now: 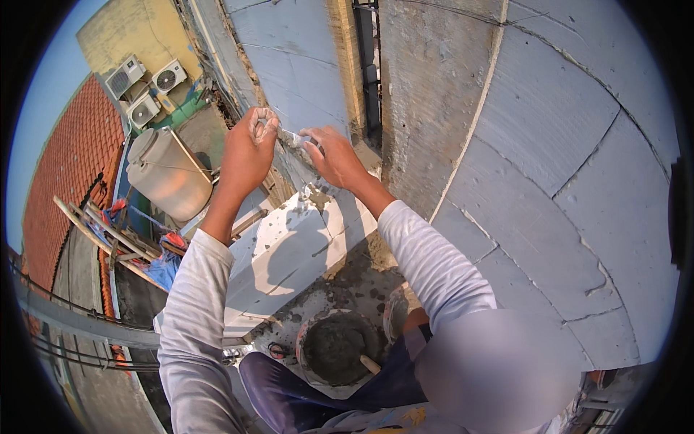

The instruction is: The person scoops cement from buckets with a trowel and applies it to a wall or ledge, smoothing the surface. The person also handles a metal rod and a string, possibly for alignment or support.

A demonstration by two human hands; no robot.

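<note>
Both my hands are raised in front of the block wall (296, 79). My left hand (248, 148) is closed in a pinch, its fingertips dusted with pale mortar. Beside it, my right hand (336, 155) has its fingers curled and its thumb bent in. A small greyish-white piece (292, 140) spans the gap between the fingertips of both hands; its kind is unclear. Below lies a low wall of white blocks (267, 253), marked with mortar and my shadow. A bucket (300, 347) of wet grey mortar stands near my legs, with a wooden handle (370, 364) sticking out.
A tall wall of light grey blocks (535, 173) rises at the right, beside a rough concrete column (434, 94). Beyond the low wall are a plastic water tank (170, 173), lashed poles (108, 239), air-conditioner units (142, 108) and a red tiled roof (72, 152). Another bucket (396, 311) is partly hidden.
</note>
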